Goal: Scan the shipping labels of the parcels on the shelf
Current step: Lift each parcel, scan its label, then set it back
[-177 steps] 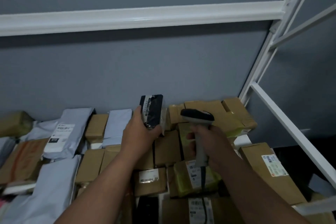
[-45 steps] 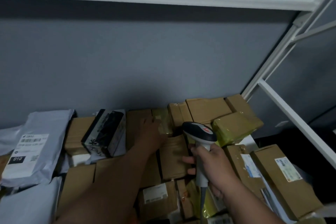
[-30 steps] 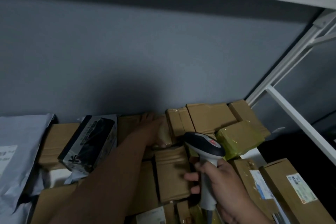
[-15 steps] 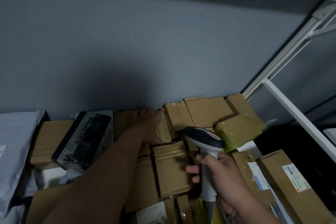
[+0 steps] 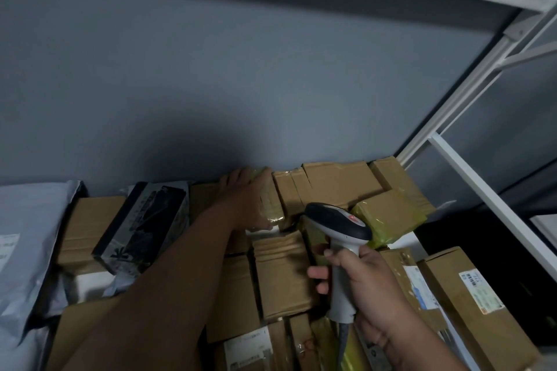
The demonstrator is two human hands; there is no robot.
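While a grey barcode scanner is being gripped around its handle by the right hand, with the fingers curled about the grip and the dark head pointing up and to the left, a small tape-wrapped parcel at the back of the shelf is being held by the left hand. The fingers are being curled over the parcel's top edge near the grey wall, and the thumb is being pressed along its lower side. The parcel is being kept just beside a row of brown cardboard boxes standing against the wall. A yellowish taped packet is being seen right of the scanner head, touching those boxes. A black printed box is lying tilted on other cartons left of the left forearm, and a grey mailer bag is lying further left. A brown box with a white shipping label is lying at the right, near the white shelf frame. Whether a label is showing on the held parcel cannot be told.
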